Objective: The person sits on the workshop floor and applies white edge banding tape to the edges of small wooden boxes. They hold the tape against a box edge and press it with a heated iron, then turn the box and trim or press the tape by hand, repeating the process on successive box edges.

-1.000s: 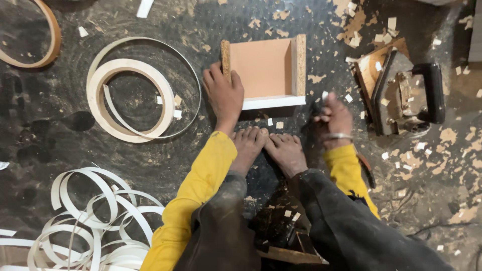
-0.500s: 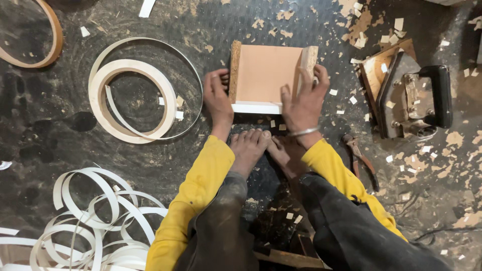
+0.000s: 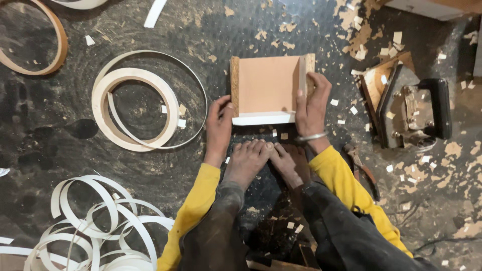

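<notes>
Workpiece: square tan wooden panel with raised side strips [image 3: 268, 90], flat on the dark floor [image 3: 60, 130], just beyond the bare feet [image 3: 263, 160].
Left hand [image 3: 219, 123]: gripping the panel's left strip.
Right hand [image 3: 311, 103]: gripping the right strip.
Nearby: coiled white edge-banding roll [image 3: 133, 108].

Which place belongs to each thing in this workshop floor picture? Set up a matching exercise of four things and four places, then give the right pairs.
Things:
1. small wooden box
2. coil of white edge band
3. clothes iron
4. pliers

Places:
A. on the floor beside the right sleeve
B. between the left hand and the right hand
C. to the left of the left hand
D. on a wooden board at the far right

Pairs: 1-B, 2-C, 3-D, 4-A
</notes>
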`<state>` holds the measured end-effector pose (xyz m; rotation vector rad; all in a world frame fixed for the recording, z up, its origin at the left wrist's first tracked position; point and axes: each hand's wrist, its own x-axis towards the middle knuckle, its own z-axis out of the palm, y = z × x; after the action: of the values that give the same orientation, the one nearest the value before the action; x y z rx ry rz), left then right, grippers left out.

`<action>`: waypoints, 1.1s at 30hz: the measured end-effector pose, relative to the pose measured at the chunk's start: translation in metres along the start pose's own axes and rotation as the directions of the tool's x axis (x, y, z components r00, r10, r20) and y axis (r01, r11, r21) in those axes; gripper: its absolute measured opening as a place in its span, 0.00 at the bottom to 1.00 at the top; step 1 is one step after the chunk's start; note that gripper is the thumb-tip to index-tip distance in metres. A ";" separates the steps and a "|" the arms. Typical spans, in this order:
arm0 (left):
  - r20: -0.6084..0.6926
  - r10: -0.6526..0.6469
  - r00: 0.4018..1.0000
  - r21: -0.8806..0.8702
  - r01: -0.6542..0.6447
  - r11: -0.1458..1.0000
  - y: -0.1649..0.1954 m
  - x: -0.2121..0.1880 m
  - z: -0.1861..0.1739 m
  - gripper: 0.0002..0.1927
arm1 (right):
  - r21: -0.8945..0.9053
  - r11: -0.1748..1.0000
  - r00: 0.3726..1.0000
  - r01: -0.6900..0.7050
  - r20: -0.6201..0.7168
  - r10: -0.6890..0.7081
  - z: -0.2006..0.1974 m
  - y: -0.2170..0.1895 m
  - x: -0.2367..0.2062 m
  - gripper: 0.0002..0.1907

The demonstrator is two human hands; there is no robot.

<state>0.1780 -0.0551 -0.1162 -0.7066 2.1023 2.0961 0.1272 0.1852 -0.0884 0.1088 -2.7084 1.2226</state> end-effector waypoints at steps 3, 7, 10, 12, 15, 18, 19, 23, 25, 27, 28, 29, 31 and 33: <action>0.078 0.161 0.984 0.112 -0.169 0.979 0.010 0.007 -0.003 0.20 | -0.102 0.993 0.995 0.056 0.089 -0.047 -0.010 -0.003 -0.012 0.30; 0.309 0.394 0.866 0.226 -0.469 0.854 0.051 0.061 0.021 0.21 | -0.182 0.982 0.992 -0.040 0.108 0.060 -0.030 -0.022 -0.045 0.38; 0.303 0.518 0.800 0.531 -0.593 0.606 0.095 0.110 0.053 0.18 | -0.425 0.893 0.948 -0.145 0.198 0.248 -0.048 -0.034 -0.056 0.40; 0.258 0.558 0.789 0.524 -0.599 0.605 0.121 0.119 0.055 0.17 | -0.506 0.862 0.986 0.018 0.151 0.069 -0.055 -0.037 -0.053 0.37; 0.135 0.617 0.775 0.553 -0.576 0.602 0.136 0.073 0.028 0.14 | -0.593 0.782 0.981 0.191 0.146 -0.129 -0.058 -0.029 -0.036 0.28; 0.114 0.583 0.804 0.695 -0.484 0.532 0.113 -0.013 -0.002 0.22 | -0.514 0.791 0.940 0.331 0.249 -0.232 -0.055 -0.009 -0.015 0.24; 0.512 0.316 0.799 0.708 -0.601 0.372 0.098 -0.045 0.000 0.25 | -0.467 0.800 0.919 0.378 0.295 -0.262 -0.053 -0.003 -0.010 0.23; 0.703 0.219 0.676 0.619 -0.734 0.280 0.031 -0.091 0.006 0.30 | -0.331 0.846 0.888 0.418 0.345 -0.303 -0.033 0.004 -0.006 0.27; 0.717 0.257 0.648 0.569 -0.757 0.321 0.003 -0.089 0.002 0.27 | -0.307 0.861 0.896 0.406 0.318 -0.309 -0.021 -0.004 -0.010 0.22; 0.711 0.283 0.644 0.575 -0.764 0.293 -0.016 -0.084 -0.004 0.26 | -0.281 0.878 0.910 0.387 0.271 -0.314 -0.011 -0.016 -0.014 0.21; 0.712 0.301 0.635 0.573 -0.772 0.274 -0.023 -0.083 -0.006 0.26 | -0.272 0.886 0.918 0.376 0.240 -0.316 -0.010 -0.020 -0.015 0.20; 0.710 0.300 0.638 0.576 -0.770 0.274 -0.027 -0.083 -0.008 0.26 | -0.239 0.896 0.917 0.375 0.239 -0.320 -0.009 -0.025 -0.015 0.22; 0.703 0.299 0.646 0.570 -0.762 0.307 -0.025 -0.089 -0.006 0.26 | -0.194 0.908 0.911 0.371 0.265 -0.316 -0.017 -0.029 -0.014 0.25; 0.684 0.293 0.668 0.565 -0.739 0.367 -0.008 -0.096 -0.002 0.22 | -0.045 0.952 0.934 0.303 0.211 -0.287 -0.030 -0.030 -0.012 0.23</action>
<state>0.2666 -0.0322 -0.0876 0.6857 2.7511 0.8880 0.1463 0.1879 -0.0488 0.6389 -2.7681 1.0678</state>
